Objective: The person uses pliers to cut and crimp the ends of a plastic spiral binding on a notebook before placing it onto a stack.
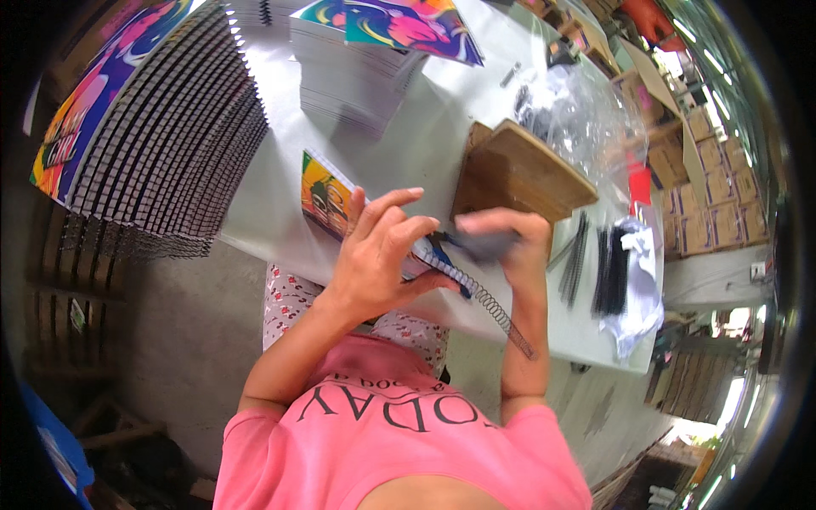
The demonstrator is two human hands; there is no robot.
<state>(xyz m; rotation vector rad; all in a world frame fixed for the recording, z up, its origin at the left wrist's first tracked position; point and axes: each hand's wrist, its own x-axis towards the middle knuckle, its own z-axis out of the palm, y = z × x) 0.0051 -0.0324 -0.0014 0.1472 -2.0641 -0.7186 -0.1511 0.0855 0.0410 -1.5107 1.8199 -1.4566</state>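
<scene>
My left hand point(370, 259) grips a notebook point(321, 197) with a colourful cover, tilted over the near table edge. A dark spiral coil point(491, 304) runs along the notebook's edge, and its loose end sticks out towards my right forearm. Close beside the coil, my right hand point(529, 242) is closed around a dark object point(489, 246) smeared by motion; its kind cannot be made out. The thumb of that hand points towards the notebook's bound edge. Part of the notebook is hidden behind my left fingers.
A brown wooden stand point(523, 166) is just beyond my right hand. Black coils point(610, 272) lie to its right, beside crumpled white material point(639, 293). A tall stack of bound notebooks point(166, 132) rises at left, unbound stacks point(348, 89) behind. A clear plastic bag point(586, 115) sits far right.
</scene>
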